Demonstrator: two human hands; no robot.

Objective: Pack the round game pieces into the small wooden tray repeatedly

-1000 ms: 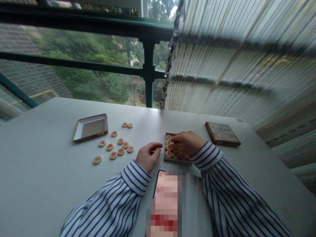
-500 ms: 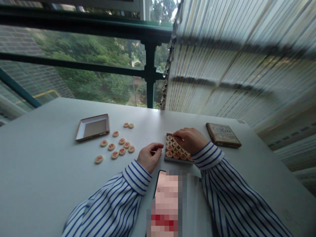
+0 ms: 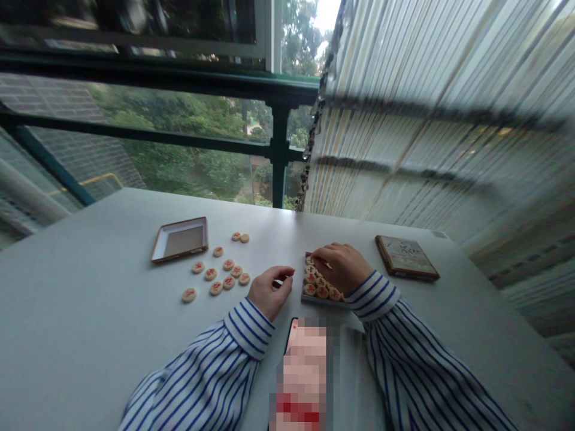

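Observation:
A small shallow box [image 3: 307, 297] holds several round wooden game pieces with red and dark marks. My right hand [image 3: 338, 267] lies over the box's far part, fingers curled down onto the pieces at its back left corner. My left hand [image 3: 268, 290] rests on the table just left of the box, fingers curled in a loose pinch; I cannot make out whether anything is in it. Both sleeves are white with blue stripes.
Several loose red-marked pieces [image 3: 222, 273] lie on the white table [image 3: 90, 311], beside an empty brown-rimmed tray [image 3: 180, 239]. A brown lid with a printed top [image 3: 406, 257] sits at the right. A phone [image 3: 293, 335] lies near me. Railing and blinds stand behind.
My right hand has shifted slightly toward the box's back left corner. The view has tilted, so everything sits a little lower in frame. My left hand stays put.

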